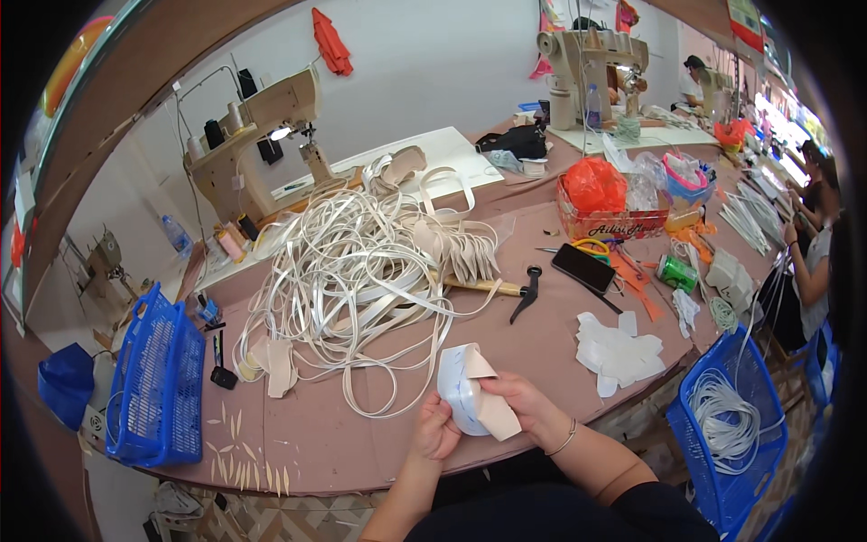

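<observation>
Both my hands hold a curved white and beige leather-like piece [461,390] over the table's near edge. Its white face carries blue lines, and beige flaps fold out on the right. My left hand [437,428] pinches its lower left edge. The fingers of my right hand [525,402] are closed on the beige flap; a thin bracelet circles that wrist. Just beyond lies a tangled heap of white and cream straps [352,280], with a stack of beige cut pieces [456,250] on its right side. A hammer [492,287] with a wooden handle sticks out beside the heap.
A blue basket [155,379] stands at left; another [733,434] holds coiled white cord at right. White cut pieces [617,354], a phone [582,268] and a green can [677,273] lie right. Sewing machines [248,144] stand behind. Other people [817,262] work at far right.
</observation>
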### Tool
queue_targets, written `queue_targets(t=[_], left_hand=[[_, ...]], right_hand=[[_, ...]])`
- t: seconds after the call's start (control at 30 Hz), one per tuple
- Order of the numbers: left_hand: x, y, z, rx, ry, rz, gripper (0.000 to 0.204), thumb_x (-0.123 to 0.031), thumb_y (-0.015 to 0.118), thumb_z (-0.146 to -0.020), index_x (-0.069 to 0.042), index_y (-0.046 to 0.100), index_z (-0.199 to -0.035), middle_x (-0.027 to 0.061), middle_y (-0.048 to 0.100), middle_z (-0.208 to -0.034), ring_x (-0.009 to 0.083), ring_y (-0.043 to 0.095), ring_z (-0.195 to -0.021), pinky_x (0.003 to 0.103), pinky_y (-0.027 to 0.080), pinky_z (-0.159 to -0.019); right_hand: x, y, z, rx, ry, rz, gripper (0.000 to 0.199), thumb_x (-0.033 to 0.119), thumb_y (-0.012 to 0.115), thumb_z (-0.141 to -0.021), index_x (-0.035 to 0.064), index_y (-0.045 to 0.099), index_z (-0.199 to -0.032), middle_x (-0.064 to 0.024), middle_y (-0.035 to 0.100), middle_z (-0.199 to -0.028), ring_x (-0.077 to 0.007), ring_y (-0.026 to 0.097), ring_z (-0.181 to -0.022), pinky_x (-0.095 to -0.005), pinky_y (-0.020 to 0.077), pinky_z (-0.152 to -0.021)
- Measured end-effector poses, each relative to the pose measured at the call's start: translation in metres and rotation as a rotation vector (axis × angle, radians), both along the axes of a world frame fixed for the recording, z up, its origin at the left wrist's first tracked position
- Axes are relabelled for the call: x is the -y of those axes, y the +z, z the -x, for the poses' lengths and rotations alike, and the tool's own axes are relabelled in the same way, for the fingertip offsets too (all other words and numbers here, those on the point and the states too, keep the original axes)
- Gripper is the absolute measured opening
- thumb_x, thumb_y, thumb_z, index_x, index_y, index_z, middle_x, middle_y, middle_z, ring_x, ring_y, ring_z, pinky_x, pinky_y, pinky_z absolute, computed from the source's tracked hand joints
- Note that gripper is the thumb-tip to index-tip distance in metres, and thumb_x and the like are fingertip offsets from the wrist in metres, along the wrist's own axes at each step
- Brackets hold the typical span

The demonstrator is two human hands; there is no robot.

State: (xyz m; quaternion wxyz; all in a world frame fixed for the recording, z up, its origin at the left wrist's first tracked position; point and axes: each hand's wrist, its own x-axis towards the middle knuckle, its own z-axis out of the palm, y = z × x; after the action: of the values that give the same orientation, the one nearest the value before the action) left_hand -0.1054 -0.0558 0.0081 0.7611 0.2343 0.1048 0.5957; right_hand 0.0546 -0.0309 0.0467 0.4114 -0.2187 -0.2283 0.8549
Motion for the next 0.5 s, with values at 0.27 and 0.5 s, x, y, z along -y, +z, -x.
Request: queue_targets(t=[0.27,0.5], left_hand=[[-0.017,-0.026,0.008,-1.077,0.569,-0.169,0.072,-0.008,0.070,-0.071,-0.002,0.030,-0.130,0.0157,0.038,-0.128,0.0269,0.037,-0.121,0.040,0.030,-0.101],[-0.043,0.013,0.012,-1.868,0.840,-1.435,0.047,-0.009,0.058,-0.071,-0.008,0.049,-0.117,0.0083,0.048,-0.113,0.0245,0.047,-0.107,0.034,0.040,-0.088]], right_hand=[[-0.022,0.015,-0.027,1.201,-0.449,-1.100,0.012,0.013,0.057,-0.079,0.0055,0.054,-0.088,-0.0077,0.060,-0.082,-0.0217,0.059,-0.075,-0.0337,0.0464,-0.065],[-0.038,-0.013,-0.023,1.664,-0.080,-1.584,0.019,0.025,0.058,-0.075,0.0069,0.054,-0.079,-0.0121,0.060,-0.072,-0.0321,0.058,-0.068,-0.0413,0.0461,-0.063]])
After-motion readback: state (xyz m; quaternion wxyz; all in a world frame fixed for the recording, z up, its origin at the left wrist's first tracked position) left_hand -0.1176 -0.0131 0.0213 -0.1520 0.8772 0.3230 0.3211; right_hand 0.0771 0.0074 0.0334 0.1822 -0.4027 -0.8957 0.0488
